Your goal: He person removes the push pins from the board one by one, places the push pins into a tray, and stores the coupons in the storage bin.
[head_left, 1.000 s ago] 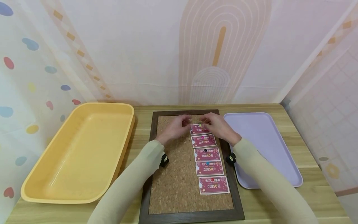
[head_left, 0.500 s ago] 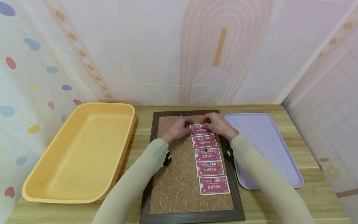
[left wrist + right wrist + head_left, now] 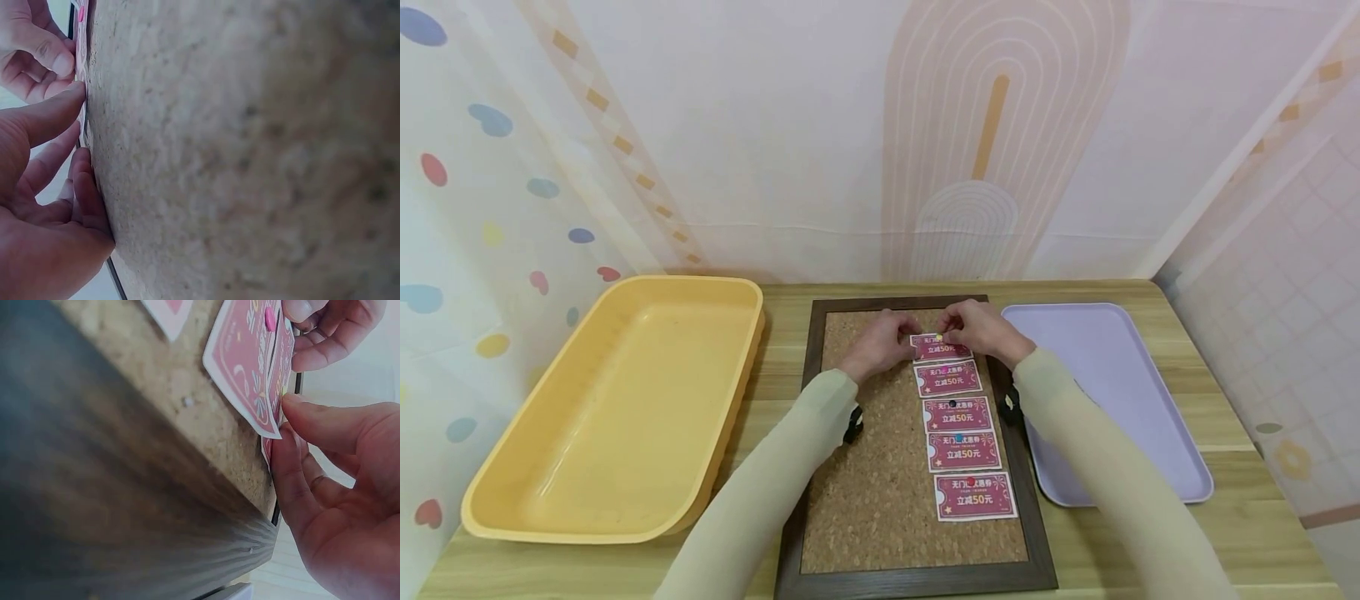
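A framed cork board (image 3: 865, 508) lies on the table, with several magenta paper coupons (image 3: 973, 498) pinned in a column along its right side. At the top coupon (image 3: 942, 351), my left hand (image 3: 880, 343) holds the left edge between bent thumb and fingers. My right hand (image 3: 987, 331) pinches a yellow push pin (image 3: 938, 337) at that coupon's upper edge. The right wrist view shows the thumb (image 3: 331, 422) right beside the pin. Below, the second coupon (image 3: 240, 365) has a pink push pin (image 3: 270, 319) and a slightly raised lower corner.
Left of the board stands a deep yellow tub (image 3: 617, 400). A flat lilac tray (image 3: 1120, 392) lies close to the board's right side. The dark wooden frame (image 3: 917, 581) borders the cork. Behind the table (image 3: 778, 350) hangs a patterned curtain (image 3: 790, 142).
My left hand has moved slightly right to the top coupon's left edge. The right hand has drawn its fingers closer around the yellow push pin. The lower coupons stay in place.
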Available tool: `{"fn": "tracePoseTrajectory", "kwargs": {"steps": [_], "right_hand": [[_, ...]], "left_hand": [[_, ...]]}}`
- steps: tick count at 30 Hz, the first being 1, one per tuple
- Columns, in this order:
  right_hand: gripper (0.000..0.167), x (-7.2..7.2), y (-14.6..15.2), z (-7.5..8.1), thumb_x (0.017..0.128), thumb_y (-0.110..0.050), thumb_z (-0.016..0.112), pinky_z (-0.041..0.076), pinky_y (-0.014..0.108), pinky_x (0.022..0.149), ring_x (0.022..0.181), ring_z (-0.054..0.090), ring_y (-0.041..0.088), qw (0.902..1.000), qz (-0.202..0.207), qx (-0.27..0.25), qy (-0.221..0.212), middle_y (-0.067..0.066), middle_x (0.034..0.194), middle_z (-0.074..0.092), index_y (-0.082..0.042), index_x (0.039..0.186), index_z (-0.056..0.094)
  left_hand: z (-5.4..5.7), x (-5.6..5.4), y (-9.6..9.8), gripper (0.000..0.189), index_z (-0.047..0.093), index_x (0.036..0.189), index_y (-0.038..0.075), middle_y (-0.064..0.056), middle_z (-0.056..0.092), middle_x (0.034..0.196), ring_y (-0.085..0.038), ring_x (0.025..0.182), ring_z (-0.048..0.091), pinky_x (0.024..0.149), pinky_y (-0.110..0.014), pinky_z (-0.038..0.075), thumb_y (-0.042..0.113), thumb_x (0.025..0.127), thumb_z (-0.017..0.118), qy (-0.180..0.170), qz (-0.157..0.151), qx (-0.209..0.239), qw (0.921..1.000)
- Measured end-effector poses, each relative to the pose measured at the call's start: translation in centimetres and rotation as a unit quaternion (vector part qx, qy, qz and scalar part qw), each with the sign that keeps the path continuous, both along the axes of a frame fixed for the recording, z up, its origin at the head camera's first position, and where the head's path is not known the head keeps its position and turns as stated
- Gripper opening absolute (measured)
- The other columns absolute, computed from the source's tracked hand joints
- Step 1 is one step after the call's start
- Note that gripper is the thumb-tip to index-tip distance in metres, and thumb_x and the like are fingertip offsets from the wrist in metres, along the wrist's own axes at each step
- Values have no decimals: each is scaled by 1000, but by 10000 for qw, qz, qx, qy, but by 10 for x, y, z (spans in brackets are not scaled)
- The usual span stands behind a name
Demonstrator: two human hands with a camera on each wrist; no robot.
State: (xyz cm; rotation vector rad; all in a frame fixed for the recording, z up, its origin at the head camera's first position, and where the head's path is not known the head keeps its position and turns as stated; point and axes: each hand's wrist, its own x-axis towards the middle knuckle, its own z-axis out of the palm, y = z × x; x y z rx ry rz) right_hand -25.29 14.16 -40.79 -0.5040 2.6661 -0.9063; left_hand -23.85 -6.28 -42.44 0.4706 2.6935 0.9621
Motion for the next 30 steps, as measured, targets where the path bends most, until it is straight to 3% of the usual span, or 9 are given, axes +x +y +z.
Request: {"fn": "tracePoseTrajectory", "kwargs": {"steps": [18, 30], "right_hand": [[6, -5, -4, -1, 97, -6, 69, 48, 34, 78, 83, 60, 19, 9998, -74, 165, -2, 6, 95, 71, -6, 102, 73], [6, -10, -4, -2, 98, -6, 69, 48, 35, 80, 86, 59, 20, 9998, -98, 125, -144, 7, 97, 70, -5, 103, 72]], "left_hand": [[4, 0, 11, 25, 71, 117, 6, -9, 59, 113, -23, 105, 50, 92, -40, 46, 10, 93, 77, 204, 202, -338, 9990], [3, -3, 11, 19, 68, 119, 6, -8, 65, 106, -21, 94, 57, 82, -36, 48, 9, 100, 68, 35, 253, 33, 9997]]}}
